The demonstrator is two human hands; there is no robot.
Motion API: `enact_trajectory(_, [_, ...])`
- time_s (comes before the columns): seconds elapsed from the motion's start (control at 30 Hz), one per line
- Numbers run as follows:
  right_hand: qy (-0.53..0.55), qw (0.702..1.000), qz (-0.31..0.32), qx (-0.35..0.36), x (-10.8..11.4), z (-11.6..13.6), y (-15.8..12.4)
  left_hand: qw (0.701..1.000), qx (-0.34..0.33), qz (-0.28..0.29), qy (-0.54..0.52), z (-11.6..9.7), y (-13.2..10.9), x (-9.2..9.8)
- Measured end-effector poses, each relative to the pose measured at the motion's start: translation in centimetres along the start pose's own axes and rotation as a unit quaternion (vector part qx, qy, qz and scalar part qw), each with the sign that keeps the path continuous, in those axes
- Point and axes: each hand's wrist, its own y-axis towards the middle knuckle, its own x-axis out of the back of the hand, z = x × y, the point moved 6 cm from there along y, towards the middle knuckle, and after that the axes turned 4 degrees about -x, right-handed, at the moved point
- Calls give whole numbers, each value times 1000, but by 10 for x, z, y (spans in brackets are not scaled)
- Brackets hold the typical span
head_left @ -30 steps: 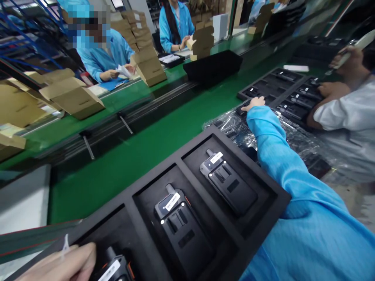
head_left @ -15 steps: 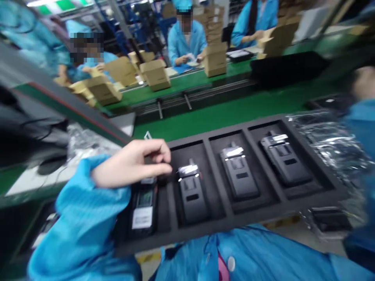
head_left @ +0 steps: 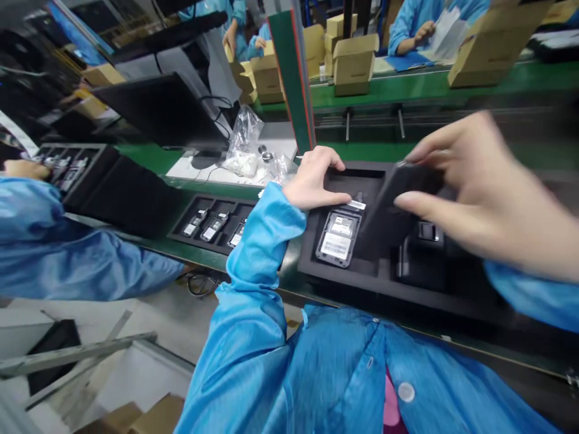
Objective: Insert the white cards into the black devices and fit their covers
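My left hand [head_left: 319, 181] rests at the upper left of a black foam tray [head_left: 307, 253], fingers apart, with nothing seen in it. Just below it lies a handheld device [head_left: 339, 238] with its back uncovered, showing white labels. My right hand [head_left: 470, 187], blurred by motion, pinches a flat black piece [head_left: 393, 193] between thumb and fingers, tilted above the tray. Under that hand another black device [head_left: 423, 259] shows partly in its compartment; the rest of the tray's right side is mostly hidden.
Left of the tray, a second foam tray [head_left: 217, 241] holds several devices. A co-worker's sleeve [head_left: 81, 247] and hand reach to stacked trays [head_left: 85, 163] at far left. A monitor [head_left: 163, 114], plastic bags [head_left: 244, 144] and a green post [head_left: 292, 78] stand behind; cartons [head_left: 355, 63] line the far belt.
The view has swung left. My right hand has come from the far right edge to over the tray, now with a black piece in it. My left hand remains at the tray's left side.
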Motion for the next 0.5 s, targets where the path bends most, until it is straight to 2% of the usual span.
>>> enact_trajectory(0.1, [9, 996, 81, 31, -59, 22, 9, 999, 5, -10, -43, 10, -4, -8])
enact_trajectory(0.2, [9, 994, 110, 6, -90, 19, 16, 996, 6, -6, -86, 19, -5, -19])
enact_trajectory(0.3, [19, 992, 122, -14, -99, 10, 17, 994, -5, -6, -109, 24, -5, -26])
enact_trajectory(0.5, [24, 991, 126, -33, -99, 5, 16, 996, -1, -1, -93, 30, -2, -37])
